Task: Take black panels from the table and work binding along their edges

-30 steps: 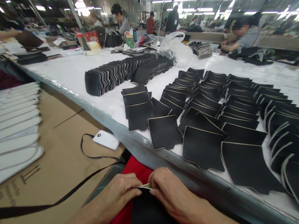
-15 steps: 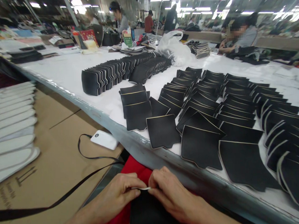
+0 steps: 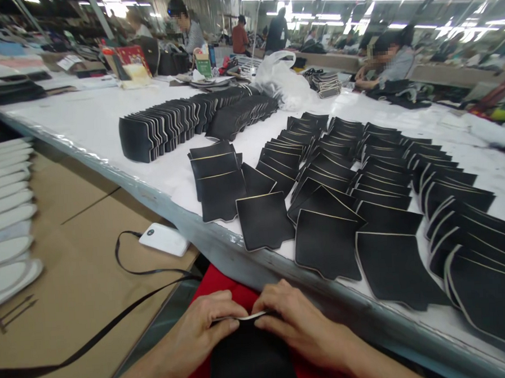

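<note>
A black panel [image 3: 250, 358] with a pale top edge hangs over red cloth [image 3: 217, 284] at the bottom centre. On the left part of that edge, my left hand [image 3: 215, 320] pinches it between thumb and fingers. My right hand [image 3: 287, 317] grips the same edge just to the right, the fingertips of both hands close together. Beyond my hands, overlapping rows of similar black panels [image 3: 327, 244] lie on the white table.
A white device [image 3: 164, 239] with a black strap rests on cardboard [image 3: 86, 243] at left, near pale strips [image 3: 6, 219]. Farther back are a long row of black pieces [image 3: 135, 140], a plastic bag [image 3: 280, 77] and a seated person [image 3: 392, 63].
The view has shifted slightly right, so the table's contents appear farther left. More of the panel's pale edge shows between my hands, and my right fingers have moved slightly along it.
</note>
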Available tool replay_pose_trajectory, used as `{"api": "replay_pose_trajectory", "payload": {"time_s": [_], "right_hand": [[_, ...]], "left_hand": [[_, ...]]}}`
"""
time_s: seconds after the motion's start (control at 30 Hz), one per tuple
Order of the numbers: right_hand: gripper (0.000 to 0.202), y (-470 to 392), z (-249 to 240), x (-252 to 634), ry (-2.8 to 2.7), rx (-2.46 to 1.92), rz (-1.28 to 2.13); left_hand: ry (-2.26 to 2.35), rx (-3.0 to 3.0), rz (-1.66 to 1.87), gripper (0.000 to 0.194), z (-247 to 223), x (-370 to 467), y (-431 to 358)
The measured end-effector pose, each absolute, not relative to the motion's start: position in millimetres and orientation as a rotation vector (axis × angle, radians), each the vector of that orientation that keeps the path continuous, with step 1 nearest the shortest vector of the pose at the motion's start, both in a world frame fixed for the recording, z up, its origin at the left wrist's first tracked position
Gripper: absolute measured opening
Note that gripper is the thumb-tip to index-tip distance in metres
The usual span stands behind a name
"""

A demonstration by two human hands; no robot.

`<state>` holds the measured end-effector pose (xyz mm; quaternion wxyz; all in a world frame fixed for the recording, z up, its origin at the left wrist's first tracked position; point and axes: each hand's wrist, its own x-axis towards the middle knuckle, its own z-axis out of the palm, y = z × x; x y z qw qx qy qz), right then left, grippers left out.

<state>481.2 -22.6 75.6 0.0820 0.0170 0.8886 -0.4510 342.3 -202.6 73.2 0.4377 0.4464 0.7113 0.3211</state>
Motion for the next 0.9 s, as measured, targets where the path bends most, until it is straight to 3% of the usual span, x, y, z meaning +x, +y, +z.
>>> {"api": "replay_pose_trajectory", "payload": {"time_s": [0.27,0.63,0.8,0.9], "right_hand": [[0.010,-26,67,478,2.667,0.052,-1.347],[0.016,-6,65,496,2.581,0.252,-1.563],[0.020,-9,61,496,2.612,0.211,-1.601],[0.021,-10,62,494,2.641,0.176,-1.621]], "left_hand": [[1.874,1.145,0.694,0.024,77,348,-193],[1.854,1.019,0.795,0.035,70,347,-193],[1.846,1.149,0.714,0.023,74,351,-185],[1.859,1.278,0.651,0.029,73,356,-176]]}}
